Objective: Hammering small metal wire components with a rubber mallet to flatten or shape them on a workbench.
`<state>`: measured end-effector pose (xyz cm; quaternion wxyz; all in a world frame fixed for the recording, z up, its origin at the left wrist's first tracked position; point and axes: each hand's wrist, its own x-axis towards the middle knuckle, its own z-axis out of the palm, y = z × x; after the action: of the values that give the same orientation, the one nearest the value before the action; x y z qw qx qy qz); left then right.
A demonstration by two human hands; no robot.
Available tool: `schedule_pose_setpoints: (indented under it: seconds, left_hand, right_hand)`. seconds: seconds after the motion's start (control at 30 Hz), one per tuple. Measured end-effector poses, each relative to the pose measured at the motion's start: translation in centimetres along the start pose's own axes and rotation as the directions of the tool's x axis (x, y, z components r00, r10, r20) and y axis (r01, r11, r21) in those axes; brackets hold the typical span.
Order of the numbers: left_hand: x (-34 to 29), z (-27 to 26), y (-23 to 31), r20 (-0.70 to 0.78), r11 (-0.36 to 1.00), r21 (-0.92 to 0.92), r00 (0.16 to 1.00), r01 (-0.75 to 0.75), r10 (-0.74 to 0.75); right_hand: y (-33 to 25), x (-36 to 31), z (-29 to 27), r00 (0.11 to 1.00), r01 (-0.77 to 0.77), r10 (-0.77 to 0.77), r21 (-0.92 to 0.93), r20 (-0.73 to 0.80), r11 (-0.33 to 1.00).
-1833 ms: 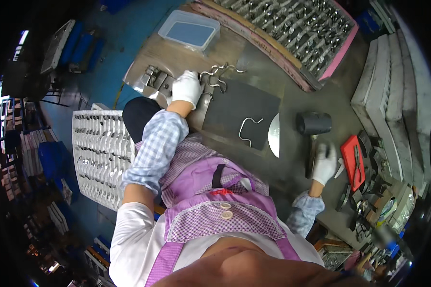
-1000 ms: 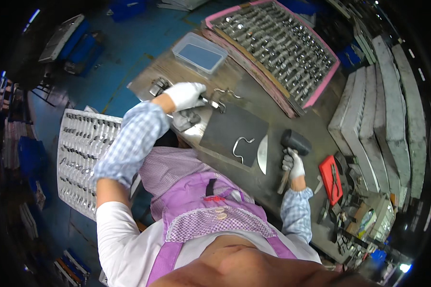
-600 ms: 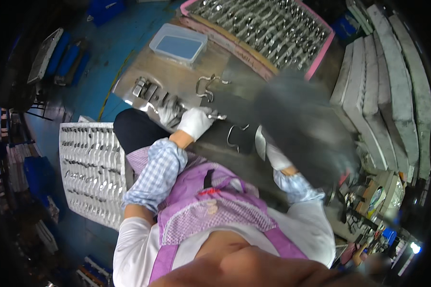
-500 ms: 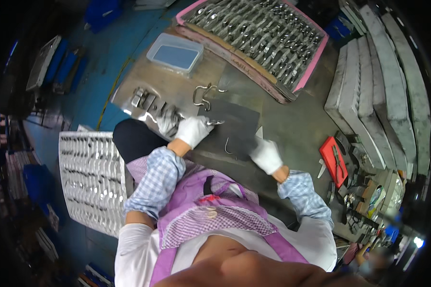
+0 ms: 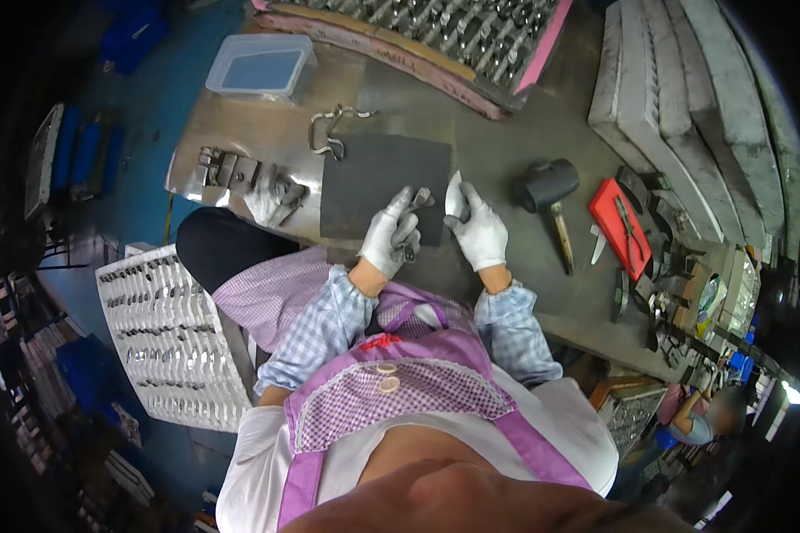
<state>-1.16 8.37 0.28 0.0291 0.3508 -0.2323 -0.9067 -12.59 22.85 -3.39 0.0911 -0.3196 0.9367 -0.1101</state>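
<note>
My left hand [image 5: 391, 236], in a white glove with grey fingertips, is closed around a small shiny metal piece [image 5: 422, 198]. One end shows above the fingers and a bit more below them; the middle is hidden. Beneath it lies a dark square mat [image 5: 360, 191]. At the mat's right edge my gloved right hand [image 5: 480, 233] has its thumb and fingers closed on the lower end of a white, pointed flat piece [image 5: 454, 192]. A black-headed mallet [image 5: 547, 184] with a wooden handle rests to the right of that hand.
A bent metal bracket [image 5: 329, 133] lies at the mat's upper left. Metal blocks [image 5: 231, 169] and a crumpled glove [image 5: 274, 197] sit farther left. A clear plastic box [image 5: 262, 67], a pink-edged tray of metal parts [image 5: 498, 53] and a red tray with pliers [image 5: 620, 229] stand around.
The view has shifted. My right hand, blurred before beside a dark smear, now grips the white piece. The mallet now shows lying on the table. My left hand has turned with its metal piece.
</note>
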Motion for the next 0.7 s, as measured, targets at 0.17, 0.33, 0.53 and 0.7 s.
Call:
schedule_pose_setpoints:
  seconds: [0.17, 0.33, 0.53, 0.7]
  left_hand:
    - [-0.1, 0.0, -1.0, 0.001, 0.994, -0.052, 0.995, -0.099, 0.099]
    - [-0.4, 0.4, -1.0, -0.011, 0.996, -0.062, 0.998, -0.066, 0.066]
    - [-1.5, 0.6, -1.6, -0.29, 0.993, 0.005, 0.95, -0.118, 0.114]
    - [-1.7, -0.5, -1.8, -0.248, 0.958, -0.103, 0.94, -0.266, 0.234]
  right_hand:
    - [0.0, 0.1, -1.8, 0.989, 0.027, -0.055, -0.195, -0.135, 0.98]
    - [-1.4, 0.1, -2.7, 0.997, -0.045, 0.062, 0.312, -0.044, 0.949]
    - [-6.1, -2.6, -4.8, 0.997, -0.003, 0.062, 0.814, -0.041, 0.581]
    - [-9.7, -1.9, -6.8, 0.998, -0.053, 0.025, 0.708, 0.05, 0.705]
